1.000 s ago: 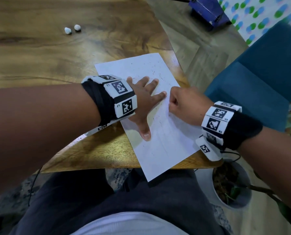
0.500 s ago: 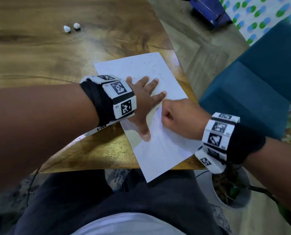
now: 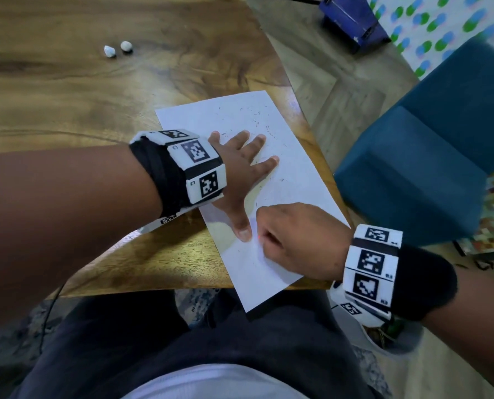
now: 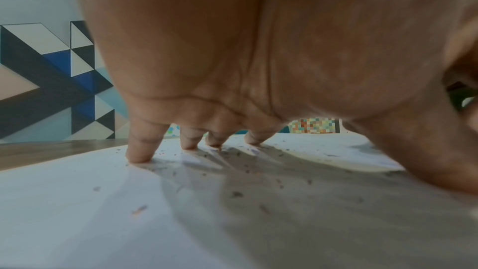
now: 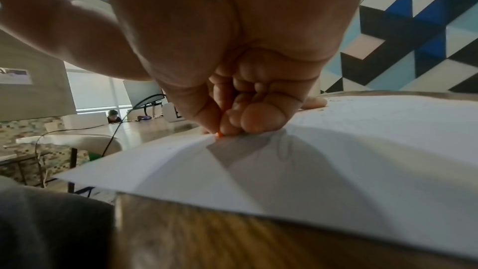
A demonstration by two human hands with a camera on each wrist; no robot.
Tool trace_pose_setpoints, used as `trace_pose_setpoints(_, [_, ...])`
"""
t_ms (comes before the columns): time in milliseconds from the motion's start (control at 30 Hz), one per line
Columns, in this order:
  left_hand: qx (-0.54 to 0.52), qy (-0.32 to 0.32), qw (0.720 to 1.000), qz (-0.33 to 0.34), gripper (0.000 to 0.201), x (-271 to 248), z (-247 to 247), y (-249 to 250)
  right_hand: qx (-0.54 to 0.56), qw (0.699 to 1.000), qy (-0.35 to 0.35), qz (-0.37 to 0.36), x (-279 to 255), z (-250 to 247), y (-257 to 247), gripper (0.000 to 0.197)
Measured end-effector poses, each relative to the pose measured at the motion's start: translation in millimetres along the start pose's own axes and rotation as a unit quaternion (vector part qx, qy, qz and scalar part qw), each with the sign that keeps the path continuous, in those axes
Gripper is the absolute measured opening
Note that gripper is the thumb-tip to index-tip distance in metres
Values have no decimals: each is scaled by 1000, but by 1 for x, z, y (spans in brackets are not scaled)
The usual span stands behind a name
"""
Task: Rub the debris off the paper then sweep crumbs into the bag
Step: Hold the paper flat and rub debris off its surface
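A white sheet of paper [image 3: 297,180] lies at an angle on the wooden table [image 3: 67,96], its near corner hanging over the edge above my lap. Dark specks of debris [image 3: 254,119] are scattered on its far half and show around my fingers [image 4: 236,193]. My left hand [image 3: 237,174] presses flat on the paper, fingers spread straight. My right hand [image 3: 292,240] is curled into a fist just right of the left thumb. It pinches a small orange object [image 5: 220,134] against the paper [image 5: 362,150]; only a tip of the object shows.
Two small white lumps [image 3: 117,48] sit at the far left of the table. A blue upholstered seat [image 3: 427,156] stands right of the table, a potted plant [image 3: 390,338] is under my right wrist, and a blue box [image 3: 352,18] lies on the floor beyond.
My right hand has slid along the paper toward me, from beside the left index fingertip to beside the left thumb. The left hand has stayed pressed in place.
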State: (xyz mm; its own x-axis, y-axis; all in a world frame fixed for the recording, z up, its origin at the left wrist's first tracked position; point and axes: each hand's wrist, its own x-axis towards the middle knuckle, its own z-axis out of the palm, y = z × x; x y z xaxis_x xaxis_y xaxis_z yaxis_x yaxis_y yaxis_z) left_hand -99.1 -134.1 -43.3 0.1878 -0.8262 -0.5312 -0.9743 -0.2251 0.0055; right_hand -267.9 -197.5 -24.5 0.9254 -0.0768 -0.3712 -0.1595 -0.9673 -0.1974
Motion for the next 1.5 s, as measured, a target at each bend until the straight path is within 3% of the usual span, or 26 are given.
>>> trace_pose_setpoints(100, [6,-2,1000,1,153,-1,0,0,2,1000,1,16,6,-2,7,15])
trace_pose_setpoints(333, [5,-8,1000,-2,153,-1,-1,-2,-2,982,95,165,31,-12,53,11])
trace_pose_setpoints(600, [9,-3,1000,5,152,0,1,-3,23,994,41,100,13,2,15,11])
trace_pose_setpoints(900, [5,-6,1000,3,152,-1,-1,-2,-17,975,95,200,69,-40,89,7])
trace_pose_setpoints(1067, [-21,19,1000,-5,129,-2,1,1,-1,977,106,184,54,-33,81,8])
trace_pose_setpoints(1167, [-16,36,999,-15,114,-1,1,4,12,988,64,142,28,-22,61,10])
trace_pose_setpoints(1267, [-16,41,999,-14,114,-1,0,5,5,994,30,104,19,-17,51,12])
trace_pose_setpoints(1500, [-13,55,998,-15,121,1,2,5,-33,982,96,158,73,-45,81,10])
